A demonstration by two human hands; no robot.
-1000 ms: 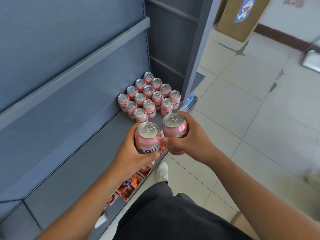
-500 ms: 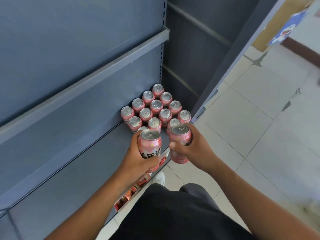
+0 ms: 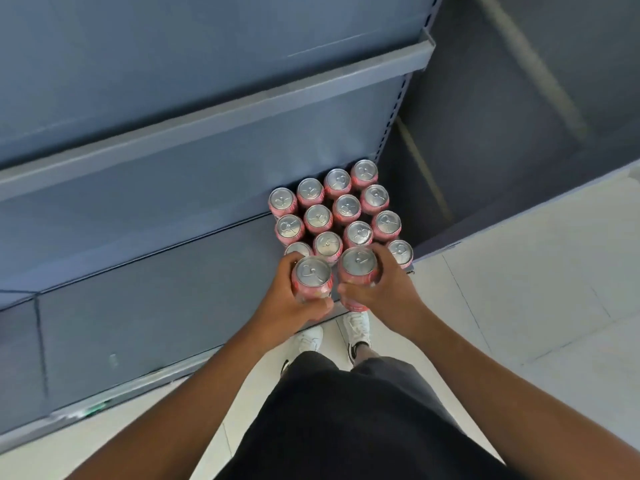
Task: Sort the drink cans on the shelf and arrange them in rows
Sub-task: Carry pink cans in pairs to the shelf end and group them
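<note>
**Item 1. Shelf [image 3: 156, 289].** Grey-blue metal, flat and hard. You will find its bare run to the left of the stock. Judged slick, so a can set down on it may skate or tip if nudged.

**Item 2. Standing cans [image 3: 346, 206].** 13 pink cans are visible at the right end of the shelf. They stand upright in rows of 4, touching or nearly so, with 1 alone in the front row at the right. Expect a bump to 1 can to carry into its neighbours.

**Item 3. Left hand [image 3: 294, 306].** Your fingers and thumb are wrapped round the side wall of the left can.

**Item 4. Right hand [image 3: 384, 289].** Same grasp, on the right can.

**Item 5. Left can [image 3: 312, 275] and right can [image 3: 358, 268].**
- Position: both are upright and side by side, at the front of the block near the shelf's front edge. You cannot tell whether their bases touch the shelf.
- Handling: the tabs look unopened, so treat both as full. That suggests moderate weight and a body stiff under pressure, but with thin walls that dent if squeezed hard or knocked. The surface is smooth and probably slippery.
- Grip: take hold round the mid-body, not by the rim.
</note>
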